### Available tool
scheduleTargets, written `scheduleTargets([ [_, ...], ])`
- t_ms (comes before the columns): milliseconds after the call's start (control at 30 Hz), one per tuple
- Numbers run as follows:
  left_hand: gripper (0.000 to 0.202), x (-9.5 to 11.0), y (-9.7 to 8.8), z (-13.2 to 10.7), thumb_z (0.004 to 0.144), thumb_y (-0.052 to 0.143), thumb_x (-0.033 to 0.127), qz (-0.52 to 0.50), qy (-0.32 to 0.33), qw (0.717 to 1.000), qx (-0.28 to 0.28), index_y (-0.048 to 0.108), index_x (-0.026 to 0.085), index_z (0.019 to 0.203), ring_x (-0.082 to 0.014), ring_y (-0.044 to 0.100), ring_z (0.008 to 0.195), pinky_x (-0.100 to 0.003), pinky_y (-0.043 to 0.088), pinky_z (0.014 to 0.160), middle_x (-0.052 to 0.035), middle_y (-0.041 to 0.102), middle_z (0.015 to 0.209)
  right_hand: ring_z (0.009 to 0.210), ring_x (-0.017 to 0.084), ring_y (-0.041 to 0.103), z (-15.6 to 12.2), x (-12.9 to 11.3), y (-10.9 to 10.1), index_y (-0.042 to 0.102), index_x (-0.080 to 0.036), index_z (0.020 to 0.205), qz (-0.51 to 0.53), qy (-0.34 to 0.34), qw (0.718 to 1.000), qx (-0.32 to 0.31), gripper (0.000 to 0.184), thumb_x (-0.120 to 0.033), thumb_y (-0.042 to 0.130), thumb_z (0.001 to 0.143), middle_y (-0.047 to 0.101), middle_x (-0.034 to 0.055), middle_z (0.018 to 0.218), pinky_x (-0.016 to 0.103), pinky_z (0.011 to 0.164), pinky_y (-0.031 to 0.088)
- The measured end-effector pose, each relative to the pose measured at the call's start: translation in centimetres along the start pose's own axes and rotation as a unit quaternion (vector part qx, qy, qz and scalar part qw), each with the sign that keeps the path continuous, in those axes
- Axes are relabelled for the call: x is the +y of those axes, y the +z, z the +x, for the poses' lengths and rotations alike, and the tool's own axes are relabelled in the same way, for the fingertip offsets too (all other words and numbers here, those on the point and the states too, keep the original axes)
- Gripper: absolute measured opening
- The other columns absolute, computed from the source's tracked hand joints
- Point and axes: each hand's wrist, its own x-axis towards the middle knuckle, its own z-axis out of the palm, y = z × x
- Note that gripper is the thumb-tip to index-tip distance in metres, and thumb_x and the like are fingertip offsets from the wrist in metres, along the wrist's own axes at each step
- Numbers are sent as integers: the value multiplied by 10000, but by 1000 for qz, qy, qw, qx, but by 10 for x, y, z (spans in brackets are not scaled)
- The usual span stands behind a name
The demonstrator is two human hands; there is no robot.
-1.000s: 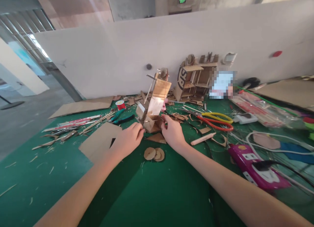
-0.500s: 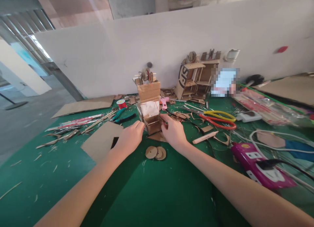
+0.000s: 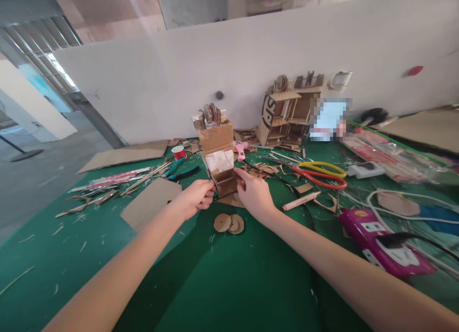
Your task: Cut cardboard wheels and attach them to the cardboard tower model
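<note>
A small cardboard model stands on the green table, with cardboard discs on its top and a red thread down its front. At its lower left side is my left hand, closed, thumb and forefinger pinched at the edge; what lies between them is hidden. My right hand grips the lower right side of the model, its fingertips partly out of sight behind it. On the table in front of the model lie overlapping cardboard discs. A flat cardboard sheet rests left of my left hand.
Pliers and a red thread spool lie at the left. Behind stands a pink glue gun. To the right are scissors, a purple power strip with cables, and a cardboard shelf model.
My left hand has rolled over and its fingers have curled in at the model's side. The model's top has shifted slightly and tilts a little more. My right hand has stayed in place.
</note>
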Motion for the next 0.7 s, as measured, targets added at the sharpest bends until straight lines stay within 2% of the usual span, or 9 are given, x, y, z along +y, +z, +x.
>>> scheduleTargets([
  [100,247,3,3,-1,913,365,243,6,-13,1000,2,339,207,670,-45,193,371,-182,122,384,95,224,548,795,227,712,0,0,0,596,-247,1280,0,4,1000,1,414,-188,467,892,762,62,950,287,712,508],
  [233,313,-5,5,1,955,317,340,48,7,998,51,368,211,674,-78,247,378,-214,156,402,84,230,519,831,222,710,0,1,1,593,-239,1268,36,18,999,5,399,-195,481,888,753,52,1010,297,754,514],
  [333,333,-15,2,-1,947,384,357,151,91,978,114,404,203,652,-119,381,474,-246,247,468,33,376,550,842,197,708,1,4,2,581,-224,1260,90,26,996,14,389,-203,502,880,737,49,1075,291,810,513],
  [400,256,-22,-1,-3,941,406,302,294,205,919,162,446,201,708,-157,490,605,-272,324,553,-6,499,662,846,191,709,1,6,4,579,-211,1255,105,34,994,20,381,-218,515,879,732,59,1087,289,832,509],
  [467,173,-27,-6,-4,943,399,264,408,277,850,185,497,197,818,-186,558,722,-291,366,615,-38,578,815,856,196,710,2,7,6,594,-196,1231,105,45,993,21,360,-232,520,880,735,69,1071,289,834,508],
  [567,188,-31,-14,-4,963,379,275,516,304,775,203,541,185,931,-192,599,752,-296,375,607,-61,617,921,873,207,713,3,8,8,626,-171,1183,103,57,993,16,328,-245,523,880,748,75,1018,285,827,510],
  [700,290,-29,-17,-4,984,307,239,652,302,671,186,561,171,863,-204,603,680,-311,292,522,-67,612,818,899,228,711,3,7,8,646,-163,1161,95,60,994,13,324,-241,525,872,762,75,951,304,831,508],
])
